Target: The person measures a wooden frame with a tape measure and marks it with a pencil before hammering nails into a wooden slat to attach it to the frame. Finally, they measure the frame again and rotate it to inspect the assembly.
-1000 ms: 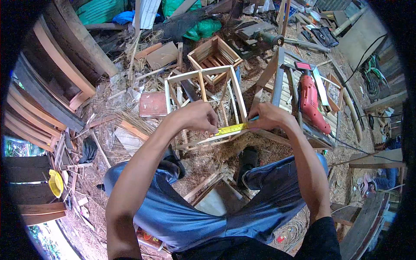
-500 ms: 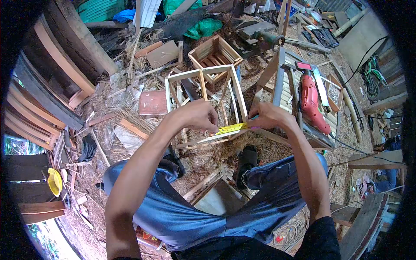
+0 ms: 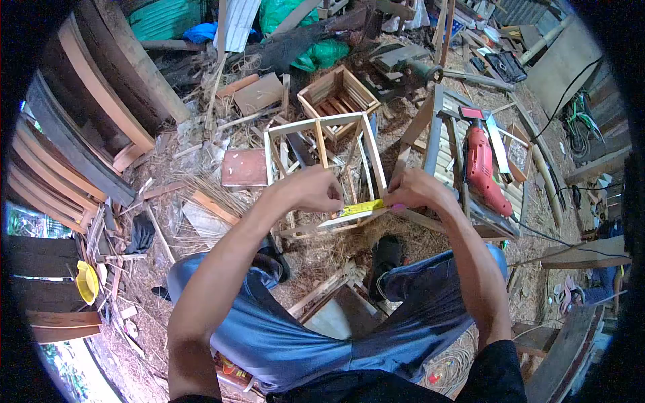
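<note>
A yellow tape measure blade (image 3: pixel 363 207) stretches between my two hands, along the near rail of a small wooden frame (image 3: pixel 375 158). My left hand (image 3: pixel 314 188) is closed at the blade's left end, fingers pinched. At the other end my right hand (image 3: pixel 418 189) grips the tape measure; a bit of pink shows below its fingers, too covered to identify. The frame is open, made of thin pale strips with a browner middle strip, and stands in front of my knees.
Beyond the frame sits a slatted wooden crate (image 3: pixel 338 101). A red power tool (image 3: pixel 485 168) with a black cord lies on a slatted wooden piece at right. A reddish board (image 3: pixel 244 168), wood scraps and shavings cover the ground. A yellow hard-hat-like object (image 3: pixel 87 282) lies far left.
The view has shifted slightly, so the scene sits a little lower and to the right. Both hands stay at the tape measure on the frame.
</note>
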Demonstrator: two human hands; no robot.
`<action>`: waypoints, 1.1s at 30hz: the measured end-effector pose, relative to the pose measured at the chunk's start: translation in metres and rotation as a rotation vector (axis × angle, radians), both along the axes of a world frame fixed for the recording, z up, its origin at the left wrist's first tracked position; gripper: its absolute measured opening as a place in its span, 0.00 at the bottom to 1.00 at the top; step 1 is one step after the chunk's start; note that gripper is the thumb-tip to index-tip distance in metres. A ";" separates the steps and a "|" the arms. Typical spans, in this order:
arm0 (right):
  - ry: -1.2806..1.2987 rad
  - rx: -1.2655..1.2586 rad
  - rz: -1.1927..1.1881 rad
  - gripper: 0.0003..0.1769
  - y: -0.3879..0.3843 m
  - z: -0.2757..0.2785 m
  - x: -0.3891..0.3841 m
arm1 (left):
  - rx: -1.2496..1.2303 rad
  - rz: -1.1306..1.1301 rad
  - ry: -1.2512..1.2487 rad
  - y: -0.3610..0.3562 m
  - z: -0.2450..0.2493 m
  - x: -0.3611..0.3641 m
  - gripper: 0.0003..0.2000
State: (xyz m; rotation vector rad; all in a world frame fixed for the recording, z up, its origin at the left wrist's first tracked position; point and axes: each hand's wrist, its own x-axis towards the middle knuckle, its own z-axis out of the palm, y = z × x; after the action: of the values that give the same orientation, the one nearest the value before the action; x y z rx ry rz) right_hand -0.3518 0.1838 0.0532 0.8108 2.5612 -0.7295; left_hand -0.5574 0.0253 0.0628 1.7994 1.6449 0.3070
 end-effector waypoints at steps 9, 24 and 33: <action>0.072 0.018 -0.060 0.20 0.004 -0.005 0.005 | 0.429 -0.135 0.431 -0.008 0.009 0.003 0.13; -0.032 0.147 -0.049 0.21 -0.003 0.041 0.027 | 0.425 -0.169 0.433 -0.020 0.001 -0.006 0.07; -0.044 0.216 -0.008 0.23 0.002 0.024 0.023 | 0.300 -0.134 0.328 -0.031 -0.001 -0.011 0.11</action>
State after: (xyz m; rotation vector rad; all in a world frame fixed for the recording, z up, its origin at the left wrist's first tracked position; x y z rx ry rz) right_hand -0.3285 0.1854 0.0767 0.8924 2.6289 -0.4368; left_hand -0.5688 -0.0056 0.0618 2.2739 1.7583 0.2148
